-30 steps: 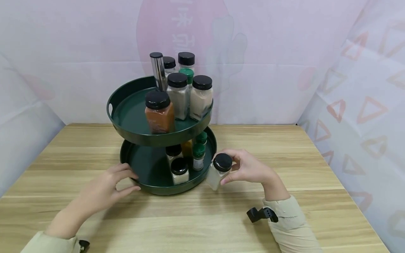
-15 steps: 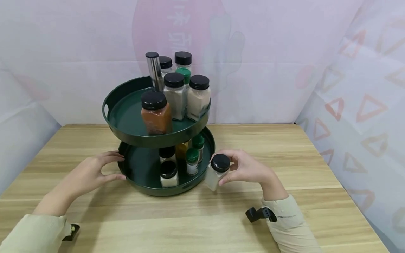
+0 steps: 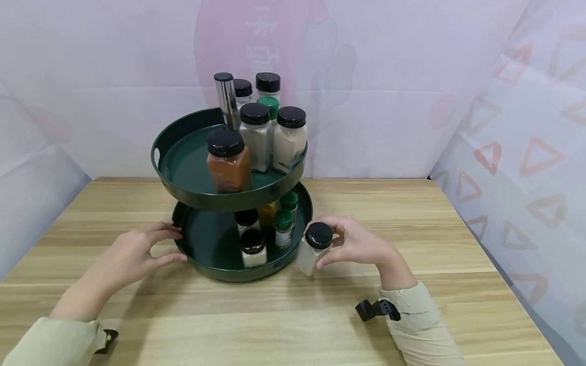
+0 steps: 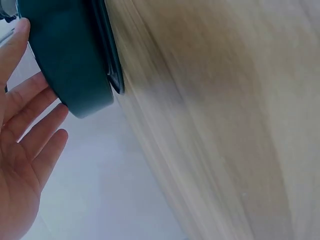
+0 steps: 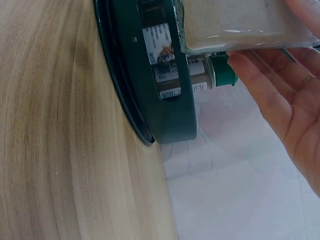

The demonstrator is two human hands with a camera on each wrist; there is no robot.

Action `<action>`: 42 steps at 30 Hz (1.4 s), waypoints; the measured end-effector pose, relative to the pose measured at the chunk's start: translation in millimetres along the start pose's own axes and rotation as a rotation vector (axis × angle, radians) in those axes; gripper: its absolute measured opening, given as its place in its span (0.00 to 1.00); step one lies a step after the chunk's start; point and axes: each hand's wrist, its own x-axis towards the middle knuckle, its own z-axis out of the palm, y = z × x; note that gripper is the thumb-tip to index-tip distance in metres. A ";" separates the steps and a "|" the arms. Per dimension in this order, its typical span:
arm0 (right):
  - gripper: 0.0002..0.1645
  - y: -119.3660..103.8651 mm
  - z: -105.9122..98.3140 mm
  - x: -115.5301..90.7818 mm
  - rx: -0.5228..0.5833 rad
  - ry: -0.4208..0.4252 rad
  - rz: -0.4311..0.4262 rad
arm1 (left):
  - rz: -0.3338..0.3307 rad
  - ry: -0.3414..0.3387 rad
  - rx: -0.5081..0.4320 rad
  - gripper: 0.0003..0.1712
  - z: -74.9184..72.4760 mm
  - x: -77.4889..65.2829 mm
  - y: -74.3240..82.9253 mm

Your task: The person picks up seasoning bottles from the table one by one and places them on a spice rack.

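Note:
At the left rim of the dark green lower tray [image 3: 206, 239], my left hand [image 3: 130, 256] touches the wall with fingertips, fingers fairly straight. The left wrist view shows those fingers [image 4: 37, 105] along the tray's outer side. My right hand [image 3: 359, 246] grips a square clear jar [image 3: 310, 256] with a black lid and pale powder, tilted, just outside the tray's right front rim. In the right wrist view this jar [image 5: 235, 25] overlaps the tray wall. On the lower tray stand a short black-lidded jar [image 3: 254, 257] and a small green-capped bottle [image 3: 283, 235], with others partly hidden behind.
The upper tray [image 3: 183, 165] overhangs the lower one. It carries an orange-filled jar [image 3: 231, 170], a silver cylinder [image 3: 227, 101] and several other lidded jars. Wooden tabletop [image 3: 274, 325] surrounds the rack, with a pale printed cloth [image 3: 389, 137] behind.
My left hand has slid left and back along the lower rim. The lower jars shifted left, then partly back right, as the tray turned. My right hand and its jar stay nearly still.

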 end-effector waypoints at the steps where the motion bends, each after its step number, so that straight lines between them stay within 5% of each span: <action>1: 0.38 0.2 -0.1 0.3 -0.001 -0.001 -0.002 | 0.009 0.015 0.013 0.23 -0.3 -0.3 1.7; 10: 0.38 0.3 -0.2 2.2 -0.008 -0.006 -0.019 | 0.045 0.091 0.122 0.14 -2.8 -1.5 20.0; 22: 0.38 -0.2 -0.5 1.7 -0.016 0.013 -0.026 | 0.198 0.214 0.261 0.14 3.0 -0.2 41.9; 28: 0.37 -2.2 0.3 1.2 -0.005 0.017 -0.023 | 0.199 0.189 0.212 0.12 5.0 -1.1 46.2; 42: 0.38 -6.1 3.5 0.2 0.009 0.039 -0.016 | 0.305 0.278 0.142 0.08 14.1 -4.5 51.5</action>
